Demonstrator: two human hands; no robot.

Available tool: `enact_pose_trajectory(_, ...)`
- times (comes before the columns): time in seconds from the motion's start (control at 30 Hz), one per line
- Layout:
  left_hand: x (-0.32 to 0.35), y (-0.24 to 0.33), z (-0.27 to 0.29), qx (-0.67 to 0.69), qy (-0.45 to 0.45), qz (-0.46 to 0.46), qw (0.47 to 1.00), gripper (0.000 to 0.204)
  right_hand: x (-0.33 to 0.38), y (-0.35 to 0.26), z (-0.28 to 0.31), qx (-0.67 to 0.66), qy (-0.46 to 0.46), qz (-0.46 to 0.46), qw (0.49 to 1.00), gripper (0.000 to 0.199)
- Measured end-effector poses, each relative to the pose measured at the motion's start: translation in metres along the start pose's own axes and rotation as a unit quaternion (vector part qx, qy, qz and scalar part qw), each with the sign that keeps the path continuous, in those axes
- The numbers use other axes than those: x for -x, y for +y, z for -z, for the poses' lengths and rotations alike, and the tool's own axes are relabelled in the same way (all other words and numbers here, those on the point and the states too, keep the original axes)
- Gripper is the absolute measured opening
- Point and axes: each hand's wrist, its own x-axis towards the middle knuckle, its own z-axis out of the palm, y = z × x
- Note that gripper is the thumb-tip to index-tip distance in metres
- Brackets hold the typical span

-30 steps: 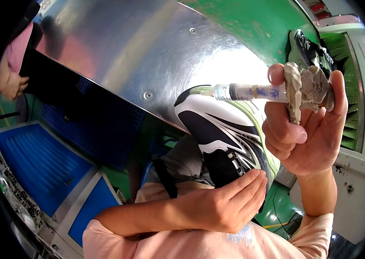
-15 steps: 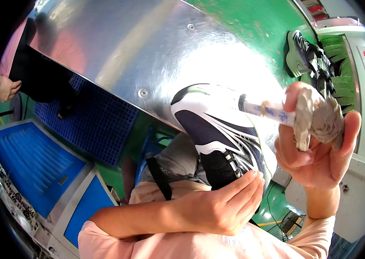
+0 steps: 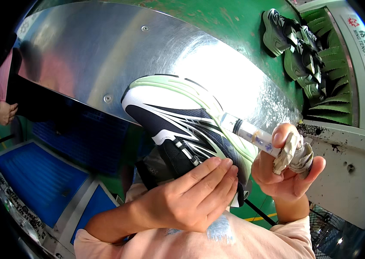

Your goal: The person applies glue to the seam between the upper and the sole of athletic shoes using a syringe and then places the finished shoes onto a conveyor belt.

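A running shoe (image 3: pixel 171 110) in black and white, with a pale green sole, is tilted so that one sole edge faces up. My left hand (image 3: pixel 199 196) grips the shoe near its collar and heel, fingers pressed together. In my right hand (image 3: pixel 279 172) is a clear syringe (image 3: pixel 255 137) with a dark plunger seal; its plunger end is wrapped in crumpled beige material. The syringe's front end is at the sole edge along the shoe's side. The tip itself is too faint to make out, so I cannot tell whether it touches.
A shiny metal table (image 3: pixel 83 47) runs beyond the shoe. Several similar shoes (image 3: pixel 294 64) lie at the upper right, by a machine opening with green flaps (image 3: pixel 333 103). Another person's hand (image 3: pixel 3 113) shows at far left, above blue panels (image 3: pixel 40 177).
The shoe has turned, showing more of its green sole edge. My right hand has brought the syringe lower, to the sole edge. The view has shifted, revealing more shoes at the upper right.
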Motion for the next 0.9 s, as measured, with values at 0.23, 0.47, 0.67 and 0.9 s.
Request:
enact_pose_trajectory(0.23,-0.006,0.003,0.002,-0.040,-0.014,0.007,0.999,0.016,0.024,0.008,0.008,-0.004,0.033,-0.007,0.999,0.089)
enact_pose_trajectory(0.47,-0.006,0.004,0.001,-0.065,-0.024,-0.005,0.998,0.014,0.054,0.017,0.023,-0.055,0.020,0.002,0.998,0.085)
enact_pose_trajectory(0.67,-0.006,0.005,0.005,-0.078,-0.048,-0.011,0.996,0.013,0.079,0.023,0.034,-0.091,0.007,0.020,0.996,0.082)
enact_pose_trajectory(0.9,-0.012,0.008,0.005,-0.102,-0.070,-0.019,0.992,0.013,0.105,0.030,0.048,-0.129,0.025,0.045,0.990,0.084)
